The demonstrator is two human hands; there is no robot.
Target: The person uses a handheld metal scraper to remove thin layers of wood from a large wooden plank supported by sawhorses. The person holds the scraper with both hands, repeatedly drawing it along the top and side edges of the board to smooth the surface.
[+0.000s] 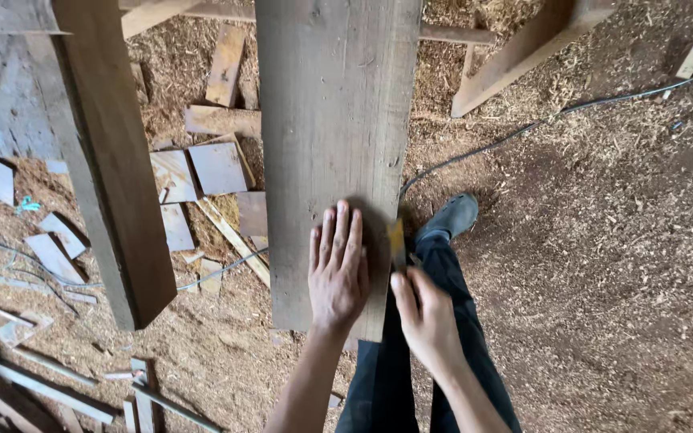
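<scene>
Pressing flat, palm down, fingers spread and open, closed on nothing: left hand (337, 273) lay on the near end of a wide grey plank (332, 136), steadying it. Just right of that palm, at the plank's right edge, right hand (425, 313) pinched shut on a small yellowish tool (396, 242), thumb and fingers wrapped round its lower end, tip standing up against the board's edge. Kind of tool too small to tell; could have been a pencil, a chisel or a rule.

Judged as a marking or measuring step along the edge, near the board's end, with the flat hand serving as the clamp. Next move, by that reading, would have called for steady downward pressure from the palm, the tool kept tight to the edge, and fingers kept out of its path.

Below and right of the grip, a dark trouser leg and a dark shoe (452, 215) on the sawdust floor (603, 265). Beyond the shoe, a black cable (515, 132) trailing away to the upper right. Left of the grip, a second, darker plank (114, 168) set apart, with offcuts (216, 167) scattered between the two. Farthest off, more timber (523, 56) lying across the shavings.
</scene>
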